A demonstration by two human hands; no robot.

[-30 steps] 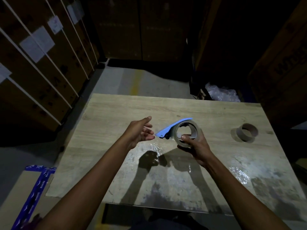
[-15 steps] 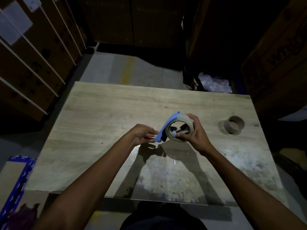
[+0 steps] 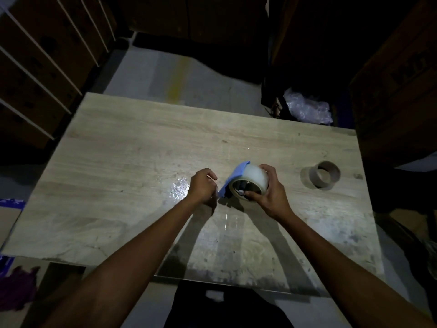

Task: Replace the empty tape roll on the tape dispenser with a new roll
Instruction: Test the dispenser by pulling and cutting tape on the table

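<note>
A blue tape dispenser (image 3: pixel 236 175) carries a clear new tape roll (image 3: pixel 254 176), and both are held just above the middle of the wooden table (image 3: pixel 132 147). My right hand (image 3: pixel 270 192) grips the roll from the right, thumb at its lower rim. My left hand (image 3: pixel 203 185) is closed at the dispenser's lower left tip, fingers pinched together; what it pinches is too small to tell. An empty brown cardboard tape core (image 3: pixel 325 175) lies on its side to the right, apart from both hands.
Strapped cardboard cartons (image 3: pixel 40 55) stand to the left, and dark cartons (image 3: pixel 397 86) to the right. Crumpled plastic wrap (image 3: pixel 307 108) lies beyond the table's far edge. A shiny scrap of tape film (image 3: pixel 178 188) lies on the tabletop near my left hand.
My left hand went from open beside the dispenser to closed at its tip. My right hand turned the dispenser and roll, so the roll's side now faces up.
</note>
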